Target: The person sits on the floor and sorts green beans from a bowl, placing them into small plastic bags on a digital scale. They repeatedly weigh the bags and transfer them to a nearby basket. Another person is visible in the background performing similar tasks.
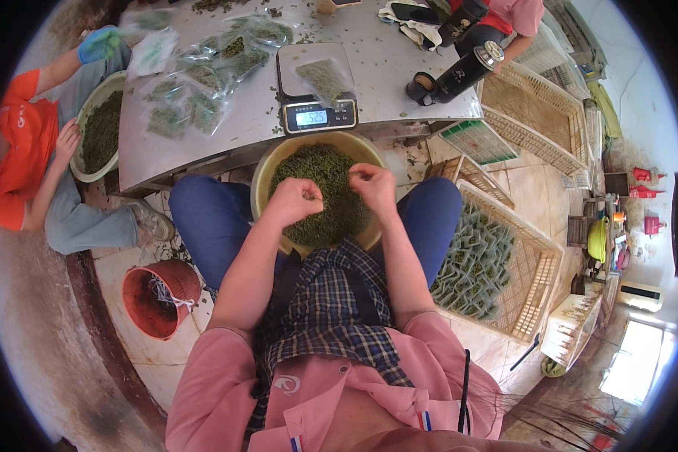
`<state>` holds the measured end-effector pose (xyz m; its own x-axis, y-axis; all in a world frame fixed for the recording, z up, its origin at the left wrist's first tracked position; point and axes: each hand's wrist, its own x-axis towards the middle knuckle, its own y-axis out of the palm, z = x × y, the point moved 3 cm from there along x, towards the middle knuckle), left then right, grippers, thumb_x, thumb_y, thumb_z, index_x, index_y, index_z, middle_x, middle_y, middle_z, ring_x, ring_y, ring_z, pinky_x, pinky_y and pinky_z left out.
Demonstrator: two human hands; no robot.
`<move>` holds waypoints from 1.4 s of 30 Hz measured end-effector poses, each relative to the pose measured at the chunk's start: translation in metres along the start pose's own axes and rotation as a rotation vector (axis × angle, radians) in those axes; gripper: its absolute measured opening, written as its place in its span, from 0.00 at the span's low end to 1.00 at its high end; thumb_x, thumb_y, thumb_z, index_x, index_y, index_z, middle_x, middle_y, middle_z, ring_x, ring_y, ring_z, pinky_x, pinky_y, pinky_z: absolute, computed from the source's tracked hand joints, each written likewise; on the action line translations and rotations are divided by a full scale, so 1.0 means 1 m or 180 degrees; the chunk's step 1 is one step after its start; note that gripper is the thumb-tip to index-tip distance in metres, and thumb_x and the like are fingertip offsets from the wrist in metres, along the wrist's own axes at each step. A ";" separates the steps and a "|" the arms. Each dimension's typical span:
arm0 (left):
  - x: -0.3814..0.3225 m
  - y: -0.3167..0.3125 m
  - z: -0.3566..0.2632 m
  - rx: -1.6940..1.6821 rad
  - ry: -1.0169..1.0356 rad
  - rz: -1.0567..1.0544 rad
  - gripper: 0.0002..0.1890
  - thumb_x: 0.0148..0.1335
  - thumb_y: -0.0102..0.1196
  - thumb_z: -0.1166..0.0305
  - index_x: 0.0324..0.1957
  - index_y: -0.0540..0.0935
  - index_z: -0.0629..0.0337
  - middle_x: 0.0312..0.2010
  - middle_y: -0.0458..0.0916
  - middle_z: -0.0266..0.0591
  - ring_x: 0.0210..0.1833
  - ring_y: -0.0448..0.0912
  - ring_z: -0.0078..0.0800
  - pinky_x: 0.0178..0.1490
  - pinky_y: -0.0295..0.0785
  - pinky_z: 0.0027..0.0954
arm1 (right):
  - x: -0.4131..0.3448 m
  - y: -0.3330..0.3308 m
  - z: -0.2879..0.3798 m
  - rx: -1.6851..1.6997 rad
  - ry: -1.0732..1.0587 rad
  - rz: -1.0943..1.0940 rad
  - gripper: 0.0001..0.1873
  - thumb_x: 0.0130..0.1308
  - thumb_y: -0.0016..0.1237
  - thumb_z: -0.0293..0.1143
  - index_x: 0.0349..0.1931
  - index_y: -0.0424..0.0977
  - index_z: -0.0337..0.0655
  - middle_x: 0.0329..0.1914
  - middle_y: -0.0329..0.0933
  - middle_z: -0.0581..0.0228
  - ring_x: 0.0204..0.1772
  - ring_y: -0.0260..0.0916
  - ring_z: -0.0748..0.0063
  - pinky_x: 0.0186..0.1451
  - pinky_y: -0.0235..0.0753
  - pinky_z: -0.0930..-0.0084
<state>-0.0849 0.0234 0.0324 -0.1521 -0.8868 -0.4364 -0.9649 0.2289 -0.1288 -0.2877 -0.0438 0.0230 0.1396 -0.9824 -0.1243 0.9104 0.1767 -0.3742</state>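
Note:
Between my knees rests a yellowish plastic basin [258,178] with small green dried plant pieces [327,164] in it. Over its left part is my left hand [298,200], fingertips pinched together; whether they hold a piece is too small to tell. My right hand [374,186] is above the basin's right side, thumb and forefinger closed on a tiny dark bit, seemingly plant material. Just beyond the basin, at the table's edge, a digital scale [315,53] bears a clear plastic bag of green pieces [322,79], and its display is lit.
Several filled bags [203,79] lie on the metal table [381,73], with a black vacuum flask [457,76] at right. A plastic crate [534,282] of upright bags stands right of my knee, a red bin [161,299] at left. Co-workers sit at left and far right.

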 end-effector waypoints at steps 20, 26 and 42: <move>0.005 0.002 -0.002 0.0369 0.0565 -0.0838 0.08 0.52 0.60 0.70 0.33 0.80 0.62 0.27 0.79 0.36 0.32 0.76 0.24 0.39 0.71 0.28 | 0.066 0.015 0.107 0.0622 -0.0719 -0.0827 0.09 0.61 0.53 0.24 0.41 0.79 0.33 0.36 0.82 0.59 0.28 0.78 0.79 0.34 0.74 0.82; -0.002 -0.002 0.001 0.0178 0.0730 -0.1107 0.07 0.54 0.60 0.71 0.35 0.80 0.61 0.28 0.81 0.37 0.34 0.78 0.26 0.42 0.73 0.29 | 0.052 0.015 0.107 -0.0679 -0.1517 -0.1097 0.11 0.59 0.51 0.22 0.42 0.79 0.38 0.37 0.80 0.59 0.39 0.78 0.65 0.41 0.77 0.73; -0.032 -0.010 -0.057 -0.0135 0.1577 -0.1901 0.30 0.49 0.68 0.69 0.57 0.75 0.59 0.52 0.78 0.46 0.57 0.75 0.35 0.58 0.70 0.35 | -0.016 0.009 0.196 -0.2404 -0.2980 0.1195 0.05 0.54 0.53 0.29 0.32 0.79 0.45 0.30 0.77 0.64 0.36 0.77 0.62 0.37 0.77 0.67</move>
<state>-0.0822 0.0262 0.0986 0.3278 -0.9333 0.1465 -0.9193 -0.3509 -0.1784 -0.2050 -0.0388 0.2019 0.8444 -0.4762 0.2453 0.3486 0.1409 -0.9266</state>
